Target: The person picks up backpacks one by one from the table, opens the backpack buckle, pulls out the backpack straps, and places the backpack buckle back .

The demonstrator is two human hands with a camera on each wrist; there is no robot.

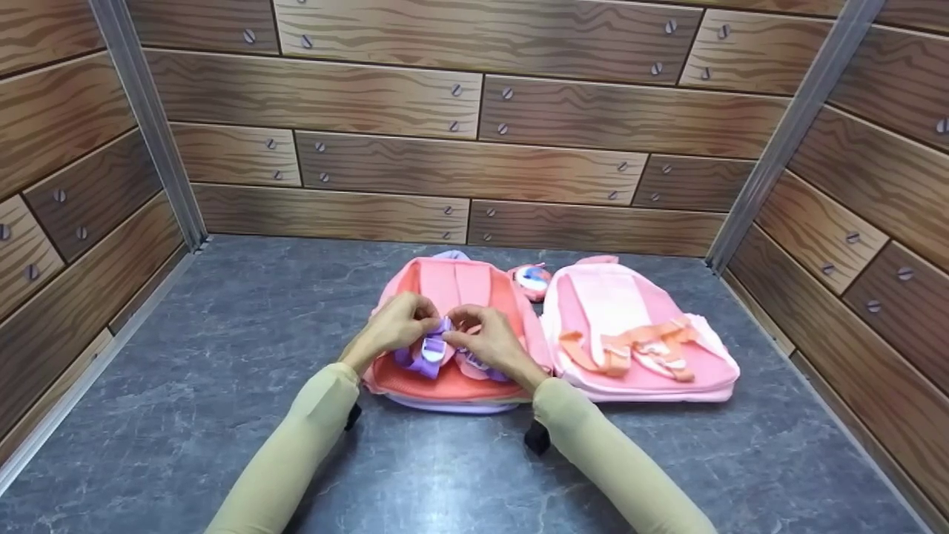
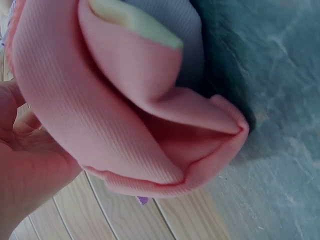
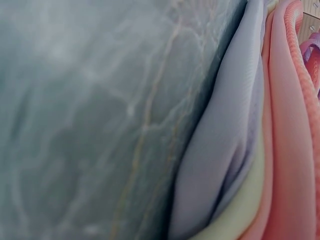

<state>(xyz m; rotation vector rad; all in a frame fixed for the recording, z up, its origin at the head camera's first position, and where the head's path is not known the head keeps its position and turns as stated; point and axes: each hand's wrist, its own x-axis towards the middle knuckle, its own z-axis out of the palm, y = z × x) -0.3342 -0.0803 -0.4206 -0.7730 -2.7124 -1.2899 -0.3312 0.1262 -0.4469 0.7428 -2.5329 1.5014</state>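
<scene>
Two hands [image 1: 400, 324] [image 1: 489, 341], purple strap [image 1: 445, 325] btwn, prob. pinched

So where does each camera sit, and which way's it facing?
Head: worn there, facing forward and down; shows coral backpack, pink backpack, left hand, right hand, sleeves.
Left wrist: worn there, facing the coral backpack; left hand partly shows.
Right wrist: worn there, facing tabletop and coral backpack; no hand shows.
All share the coral backpack.

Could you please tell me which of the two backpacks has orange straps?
The light pink backpack on the right has the orange straps; the coral backpack beside it has purple straps instead.
</scene>
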